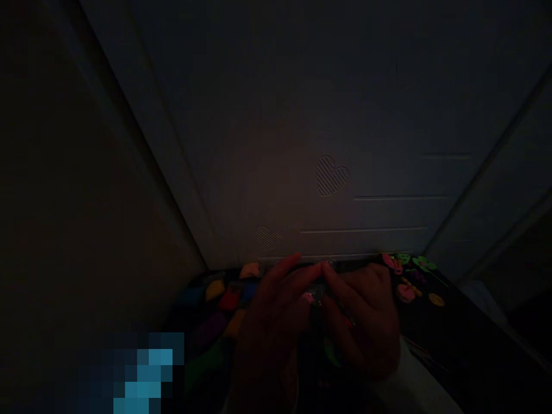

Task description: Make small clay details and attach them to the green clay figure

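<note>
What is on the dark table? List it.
Coloured lumps on the left, small bright shapes on the right, a pink piece between. Whatever the left hand and right hand cover is hidden.

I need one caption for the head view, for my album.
Left hand and right hand, index fingertips together in dim light, colourful pieces around them.
</note>
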A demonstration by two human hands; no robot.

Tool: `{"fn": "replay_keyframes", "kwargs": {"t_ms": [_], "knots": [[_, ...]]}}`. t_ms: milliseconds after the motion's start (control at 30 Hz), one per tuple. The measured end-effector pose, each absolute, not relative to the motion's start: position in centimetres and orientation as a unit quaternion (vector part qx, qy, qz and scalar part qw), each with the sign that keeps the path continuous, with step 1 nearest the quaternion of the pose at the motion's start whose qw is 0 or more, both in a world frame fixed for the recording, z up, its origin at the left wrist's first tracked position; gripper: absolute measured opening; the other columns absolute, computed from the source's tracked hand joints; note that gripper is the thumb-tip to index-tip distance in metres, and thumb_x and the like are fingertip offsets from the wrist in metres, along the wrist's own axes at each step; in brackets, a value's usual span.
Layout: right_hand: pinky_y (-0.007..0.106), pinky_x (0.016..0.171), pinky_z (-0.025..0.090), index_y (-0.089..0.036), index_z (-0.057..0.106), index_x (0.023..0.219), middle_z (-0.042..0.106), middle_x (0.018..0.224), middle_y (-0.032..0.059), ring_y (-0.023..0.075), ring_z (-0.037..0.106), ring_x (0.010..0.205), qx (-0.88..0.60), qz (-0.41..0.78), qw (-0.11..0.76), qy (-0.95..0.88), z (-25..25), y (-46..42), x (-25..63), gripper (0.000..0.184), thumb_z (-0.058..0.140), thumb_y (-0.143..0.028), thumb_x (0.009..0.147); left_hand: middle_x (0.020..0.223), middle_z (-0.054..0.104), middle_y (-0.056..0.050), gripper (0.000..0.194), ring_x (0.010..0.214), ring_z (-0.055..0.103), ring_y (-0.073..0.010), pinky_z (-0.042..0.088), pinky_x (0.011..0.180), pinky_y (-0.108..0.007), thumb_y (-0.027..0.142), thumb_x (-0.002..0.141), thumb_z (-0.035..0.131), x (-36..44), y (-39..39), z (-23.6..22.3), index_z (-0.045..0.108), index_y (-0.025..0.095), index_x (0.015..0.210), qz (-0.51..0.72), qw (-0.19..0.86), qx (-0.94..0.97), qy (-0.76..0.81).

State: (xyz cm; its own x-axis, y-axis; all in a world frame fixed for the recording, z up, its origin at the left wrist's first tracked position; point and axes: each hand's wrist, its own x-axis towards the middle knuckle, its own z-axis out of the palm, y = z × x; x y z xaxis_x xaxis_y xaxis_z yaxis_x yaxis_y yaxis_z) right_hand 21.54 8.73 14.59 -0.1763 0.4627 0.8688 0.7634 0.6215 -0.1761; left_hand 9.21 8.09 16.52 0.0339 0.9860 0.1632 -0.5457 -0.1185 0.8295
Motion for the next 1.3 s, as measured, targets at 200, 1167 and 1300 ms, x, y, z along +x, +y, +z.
{"fn": "replay_keyframes", "kwargs": {"t_ms": [200,1167,1300], "knots": [[0.036,0.069,0.030,-0.020,0.044,0.114,0.056,0.080,0.0027,0.0151,0.045,0.075,-0.404,-0.144,0.505,-0.749,14.7,8.6,21.7,0.044,0.050,-0.015,0.071,0.097,0.063,-0.003,0.039,0.093,0.056,-0.0145,0.047,0.078,-0.021,0.021,0.067,0.058,9.2,8.3,16.1,0.048,0.023,0.104,0.621,0.626,0.386,0.269],[0.036,0.069,0.033,-0.023,0.041,0.118,0.054,0.084,0.0029,0.0143,0.047,0.075,-0.371,-0.075,0.517,-0.768,15.3,7.3,21.2,0.045,0.043,-0.011,0.074,0.071,0.062,0.003,0.036,0.067,0.059,-0.0084,0.047,0.064,-0.019,0.014,0.059,0.063,9.8,9.0,16.5,0.050,0.022,0.092,0.627,0.677,0.287,0.259],[0.034,0.071,0.035,-0.026,0.044,0.113,0.054,0.086,0.0015,0.0144,0.047,0.081,-0.380,-0.020,0.560,-0.736,15.3,6.8,21.4,0.039,0.044,-0.014,0.076,0.071,0.063,0.004,0.035,0.066,0.059,-0.0082,0.047,0.061,-0.017,0.013,0.061,0.062,9.8,8.8,16.6,0.050,0.023,0.092,0.630,0.651,0.317,0.281]]}}
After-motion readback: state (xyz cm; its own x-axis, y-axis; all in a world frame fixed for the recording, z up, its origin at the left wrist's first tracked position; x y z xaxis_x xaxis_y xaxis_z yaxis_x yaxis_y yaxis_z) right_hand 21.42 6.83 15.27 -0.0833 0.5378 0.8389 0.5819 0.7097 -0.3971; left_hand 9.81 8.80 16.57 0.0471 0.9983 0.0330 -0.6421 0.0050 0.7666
